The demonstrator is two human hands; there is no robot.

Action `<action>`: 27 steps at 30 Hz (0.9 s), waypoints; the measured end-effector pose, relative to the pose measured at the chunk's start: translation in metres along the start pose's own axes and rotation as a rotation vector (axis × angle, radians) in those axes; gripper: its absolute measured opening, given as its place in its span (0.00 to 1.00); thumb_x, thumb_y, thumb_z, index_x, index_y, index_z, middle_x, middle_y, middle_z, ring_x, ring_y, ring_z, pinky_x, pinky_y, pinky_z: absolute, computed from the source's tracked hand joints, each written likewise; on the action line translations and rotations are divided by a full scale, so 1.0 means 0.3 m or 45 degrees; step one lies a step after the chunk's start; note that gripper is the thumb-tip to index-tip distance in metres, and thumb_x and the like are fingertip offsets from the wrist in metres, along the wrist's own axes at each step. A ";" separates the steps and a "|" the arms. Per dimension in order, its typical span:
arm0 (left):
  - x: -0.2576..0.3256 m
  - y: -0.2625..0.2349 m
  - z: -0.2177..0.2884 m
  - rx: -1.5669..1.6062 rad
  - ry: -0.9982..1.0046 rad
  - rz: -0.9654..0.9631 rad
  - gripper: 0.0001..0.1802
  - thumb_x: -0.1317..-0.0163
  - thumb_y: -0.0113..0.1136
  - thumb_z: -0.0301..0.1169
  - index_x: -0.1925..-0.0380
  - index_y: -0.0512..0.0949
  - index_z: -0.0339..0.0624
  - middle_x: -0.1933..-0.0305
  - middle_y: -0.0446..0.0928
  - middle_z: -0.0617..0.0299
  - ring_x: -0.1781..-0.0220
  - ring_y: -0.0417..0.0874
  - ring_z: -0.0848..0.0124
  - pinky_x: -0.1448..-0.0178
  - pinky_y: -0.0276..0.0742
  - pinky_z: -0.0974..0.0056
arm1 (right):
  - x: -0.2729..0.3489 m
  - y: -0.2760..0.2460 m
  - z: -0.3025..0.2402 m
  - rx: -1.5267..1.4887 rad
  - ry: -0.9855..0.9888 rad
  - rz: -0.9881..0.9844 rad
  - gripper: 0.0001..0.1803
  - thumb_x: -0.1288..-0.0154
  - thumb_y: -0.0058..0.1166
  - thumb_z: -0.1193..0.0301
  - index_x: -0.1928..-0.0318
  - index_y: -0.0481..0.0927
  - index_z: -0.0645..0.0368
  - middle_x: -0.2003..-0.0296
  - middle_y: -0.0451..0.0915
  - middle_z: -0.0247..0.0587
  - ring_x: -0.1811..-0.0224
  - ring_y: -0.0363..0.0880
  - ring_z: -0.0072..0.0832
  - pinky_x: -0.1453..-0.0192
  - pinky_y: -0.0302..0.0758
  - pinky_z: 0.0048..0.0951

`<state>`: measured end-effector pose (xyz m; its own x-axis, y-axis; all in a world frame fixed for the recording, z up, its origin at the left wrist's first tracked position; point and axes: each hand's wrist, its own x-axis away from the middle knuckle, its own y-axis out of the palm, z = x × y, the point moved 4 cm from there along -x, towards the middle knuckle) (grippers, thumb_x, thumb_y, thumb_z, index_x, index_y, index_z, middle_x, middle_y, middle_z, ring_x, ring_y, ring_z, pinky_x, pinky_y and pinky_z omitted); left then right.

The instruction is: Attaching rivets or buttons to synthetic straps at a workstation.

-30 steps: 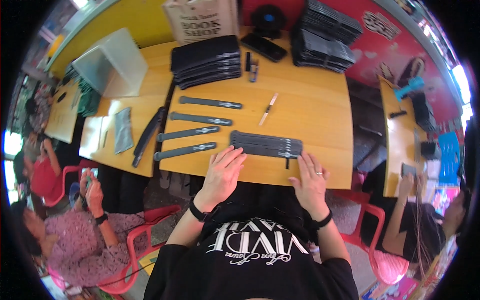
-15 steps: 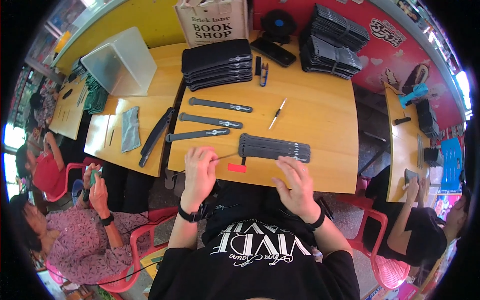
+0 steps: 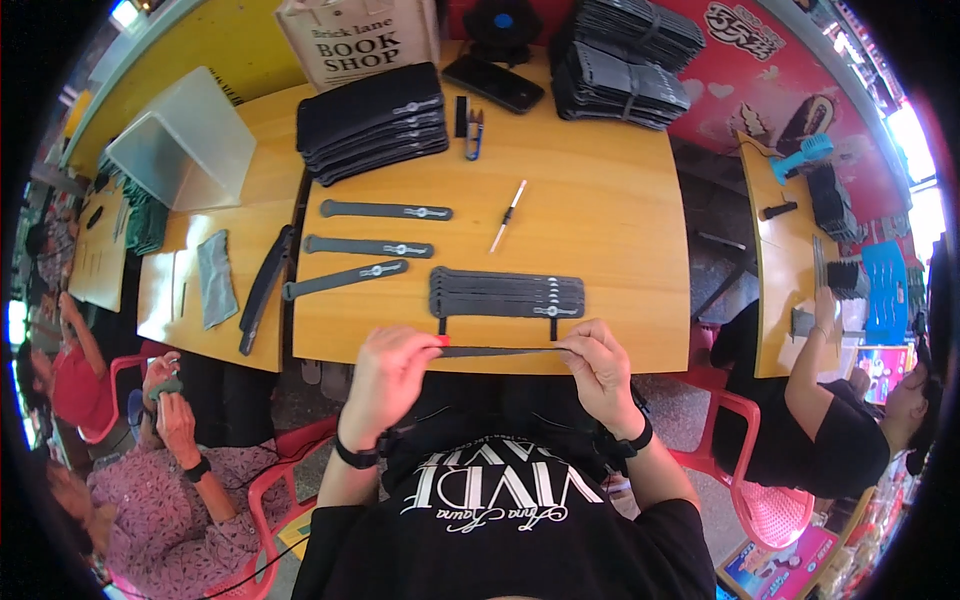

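A thin dark strip (image 3: 500,351) is stretched level along the table's front edge, between my hands. My left hand (image 3: 388,372) pinches its left end, and my right hand (image 3: 598,368) pinches the other. Against my left fingertips shows a small red piece (image 3: 441,341); whether I hold it or it lies on the table I cannot tell. Just beyond the strip lies a neat stack of dark grey straps (image 3: 492,292) with rounded, slotted left ends and pale prints. Two short black tabs, a left one (image 3: 443,326) and a right one (image 3: 554,328), stick out from its near side.
Three single grey straps, one of them the top strap (image 3: 386,210), lie left of centre. Behind are a black pouch stack (image 3: 372,120), thread snips (image 3: 474,135), a phone (image 3: 493,84) and bundled straps (image 3: 620,88). A white pen-like tool (image 3: 508,215) lies mid-table. People sit on both sides.
My right hand has left the strap stack and now grips the strip's right end. My left hand has brought the strip to the table's front edge, by the red piece. The whole view has shifted.
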<state>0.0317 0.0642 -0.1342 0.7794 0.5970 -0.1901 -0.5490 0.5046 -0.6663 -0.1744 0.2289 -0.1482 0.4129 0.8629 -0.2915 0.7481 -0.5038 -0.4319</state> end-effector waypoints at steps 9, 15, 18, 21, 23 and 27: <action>0.006 0.099 -0.161 0.952 -0.690 0.069 0.10 0.40 0.61 0.19 0.57 0.78 0.34 0.69 0.80 0.64 0.71 0.78 0.81 0.72 0.70 0.77 | 0.013 -0.024 0.107 -0.161 0.288 0.243 0.09 0.43 0.57 0.87 0.62 0.80 0.65 0.74 0.72 0.37 0.74 0.71 0.21 0.70 0.68 0.21; -0.028 0.111 -0.183 0.968 -0.768 0.215 0.11 0.41 0.62 0.18 0.58 0.77 0.33 0.70 0.79 0.63 0.74 0.78 0.81 0.75 0.69 0.78 | -0.023 -0.041 0.141 -0.033 0.280 0.179 0.09 0.43 0.57 0.87 0.62 0.79 0.65 0.75 0.73 0.34 0.76 0.71 0.18 0.72 0.68 0.19; -0.040 0.115 -0.175 0.961 -0.799 0.228 0.11 0.42 0.63 0.18 0.58 0.76 0.33 0.71 0.79 0.64 0.75 0.77 0.82 0.77 0.68 0.78 | -0.017 -0.035 0.168 -0.051 0.322 0.225 0.09 0.44 0.56 0.88 0.63 0.78 0.65 0.73 0.75 0.33 0.75 0.71 0.16 0.73 0.67 0.16; -0.037 0.119 -0.175 0.909 -0.837 0.256 0.12 0.42 0.63 0.18 0.58 0.76 0.34 0.72 0.79 0.64 0.77 0.76 0.82 0.77 0.67 0.79 | -0.011 -0.029 0.190 -0.067 0.357 0.288 0.09 0.44 0.57 0.89 0.63 0.78 0.66 0.72 0.76 0.32 0.74 0.71 0.12 0.74 0.68 0.14; -0.039 0.117 -0.176 0.883 -0.825 0.269 0.12 0.43 0.64 0.18 0.59 0.76 0.34 0.73 0.79 0.65 0.77 0.76 0.82 0.77 0.67 0.79 | -0.011 -0.026 0.195 -0.048 0.359 0.301 0.10 0.44 0.57 0.88 0.63 0.77 0.66 0.72 0.77 0.32 0.74 0.72 0.12 0.74 0.68 0.13; -0.039 0.121 -0.183 0.868 -0.846 0.277 0.12 0.43 0.64 0.18 0.59 0.76 0.35 0.73 0.79 0.65 0.77 0.76 0.83 0.78 0.67 0.79 | -0.015 -0.025 0.194 -0.032 0.359 0.356 0.10 0.46 0.59 0.88 0.64 0.77 0.64 0.74 0.77 0.30 0.76 0.72 0.10 0.75 0.68 0.12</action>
<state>0.0192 0.0411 -0.1958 0.4264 0.8441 0.3252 -0.8804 0.4697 -0.0648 -0.2119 0.2265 -0.1932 0.7265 0.6711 -0.1476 0.5975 -0.7230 -0.3468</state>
